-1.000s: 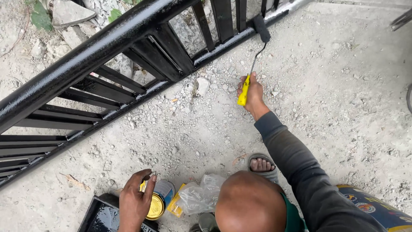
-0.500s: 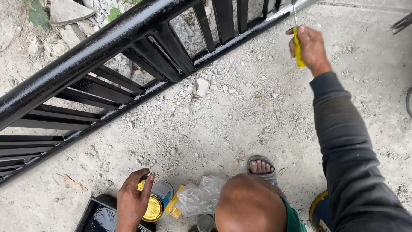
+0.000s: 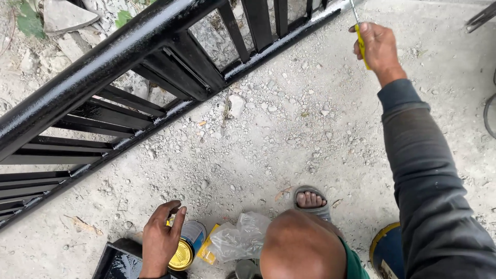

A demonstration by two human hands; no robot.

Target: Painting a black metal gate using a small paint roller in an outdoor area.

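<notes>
My right hand (image 3: 380, 46) is stretched out to the top right, gripping the yellow handle of a paint roller (image 3: 362, 49). Its metal shaft runs up out of the frame by the lower rail of a glossy black metal railing (image 3: 129, 46), and the roller head is hidden. My left hand (image 3: 160, 237) rests at the bottom left on a small paint can (image 3: 185, 252) with a yellow lid, fingers curled over its top. The railing runs diagonally from the lower left to the top right.
A black paint tray (image 3: 116, 261) lies left of the can. A clear plastic bag (image 3: 240, 237) and a yellow packet (image 3: 207, 249) lie beside it. A sandalled foot (image 3: 310, 199), a head seen from above, a blue and yellow round thing (image 3: 386, 250), gravel and loose stones.
My right hand has swung the roller up and to the right along the lower rail, and the roller head has left the frame. My left hand stays on the can.
</notes>
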